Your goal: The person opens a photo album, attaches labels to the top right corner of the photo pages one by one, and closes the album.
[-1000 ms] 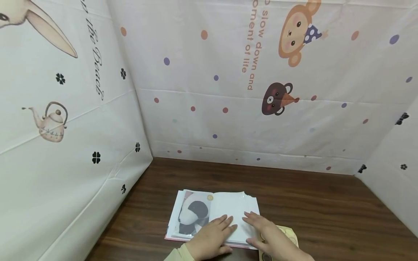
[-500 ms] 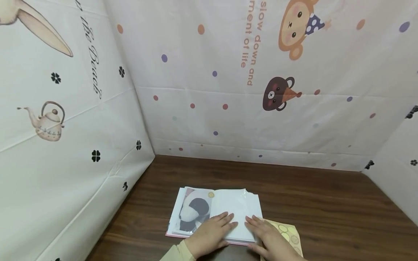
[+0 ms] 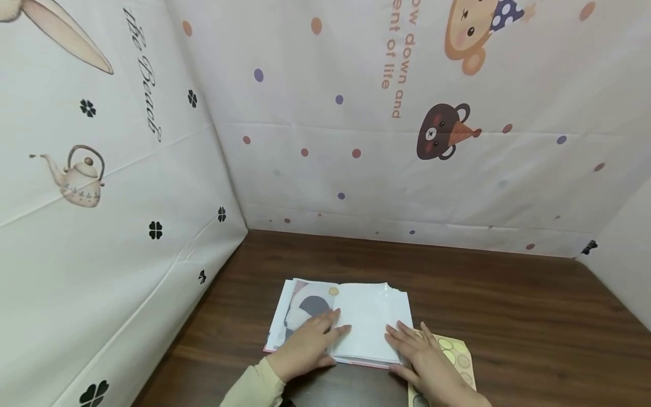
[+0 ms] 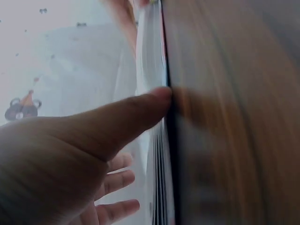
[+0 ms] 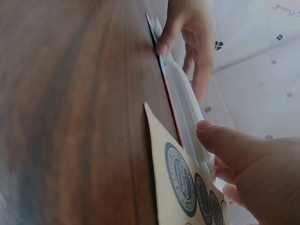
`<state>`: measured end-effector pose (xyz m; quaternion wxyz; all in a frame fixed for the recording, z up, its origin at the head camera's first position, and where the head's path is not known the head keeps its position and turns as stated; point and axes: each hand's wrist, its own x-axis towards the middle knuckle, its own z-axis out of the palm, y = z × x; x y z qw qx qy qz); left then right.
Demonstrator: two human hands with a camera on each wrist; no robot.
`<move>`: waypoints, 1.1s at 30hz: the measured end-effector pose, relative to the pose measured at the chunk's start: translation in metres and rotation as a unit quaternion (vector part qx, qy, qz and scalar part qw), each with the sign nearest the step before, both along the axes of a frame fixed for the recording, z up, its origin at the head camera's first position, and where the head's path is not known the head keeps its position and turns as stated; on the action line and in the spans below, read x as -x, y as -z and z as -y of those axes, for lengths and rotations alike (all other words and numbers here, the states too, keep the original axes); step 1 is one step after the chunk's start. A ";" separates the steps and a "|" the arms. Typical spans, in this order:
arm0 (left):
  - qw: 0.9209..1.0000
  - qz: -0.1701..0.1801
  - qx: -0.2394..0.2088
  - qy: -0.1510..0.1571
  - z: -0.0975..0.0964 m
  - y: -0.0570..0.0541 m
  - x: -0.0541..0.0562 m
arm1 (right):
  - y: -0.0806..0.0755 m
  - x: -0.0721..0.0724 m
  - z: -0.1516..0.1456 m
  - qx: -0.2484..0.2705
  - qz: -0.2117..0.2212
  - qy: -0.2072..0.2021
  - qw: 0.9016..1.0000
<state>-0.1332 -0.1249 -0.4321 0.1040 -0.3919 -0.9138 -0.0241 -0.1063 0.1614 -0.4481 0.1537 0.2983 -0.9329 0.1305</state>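
An open photo album (image 3: 363,322) lies on the brown table, its right page white and its left page holding a panda picture (image 3: 310,302) in a clear sleeve. My left hand (image 3: 307,345) rests on the left page near the spine with fingers spread, covering the lower part of the picture. In the left wrist view the left thumb (image 4: 136,110) lies at the album's near edge. My right hand (image 3: 427,362) lies on the right page's outer edge, fingers extended, partly over a yellow sticker sheet (image 3: 458,353). The right thumb (image 5: 225,140) touches the page edge in the right wrist view.
The sticker sheet with round seals (image 5: 180,178) lies on the table (image 3: 529,328) right beside the album. White printed cloth walls (image 3: 315,181) rise behind and at both sides of the table.
My left hand has slid left from the right page onto the left page. The right hand stays by the right page's edge. The head view has tilted, shifting the whole scene slightly.
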 end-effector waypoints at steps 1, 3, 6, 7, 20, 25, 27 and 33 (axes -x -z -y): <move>1.000 0.002 0.001 -0.009 0.008 0.000 0.000 | 0.000 0.000 0.000 0.002 0.004 0.000 1.000; 1.000 0.005 -0.001 -0.023 0.023 -0.001 -0.001 | 0.000 0.000 0.000 0.004 0.008 0.001 1.000; 0.999 0.012 0.000 -0.044 0.040 -0.005 -0.001 | -0.002 0.000 0.000 0.005 0.012 0.005 1.000; 0.998 0.023 -0.001 -0.054 0.045 -0.006 -0.002 | -0.002 0.000 -0.001 0.004 0.009 0.006 1.000; 0.987 0.078 -0.047 -0.133 0.085 -0.004 -0.005 | 0.001 0.001 0.003 0.030 0.018 0.011 0.999; 0.990 0.061 -0.047 -0.122 0.090 -0.003 -0.003 | 0.001 0.002 0.003 0.030 0.017 0.009 0.999; 0.990 0.061 -0.050 -0.115 0.091 -0.003 -0.003 | 0.002 0.003 0.003 0.031 0.012 0.008 0.999; 0.986 0.095 -0.073 -0.111 0.091 -0.003 -0.001 | 0.002 0.004 0.003 0.024 0.001 0.004 1.000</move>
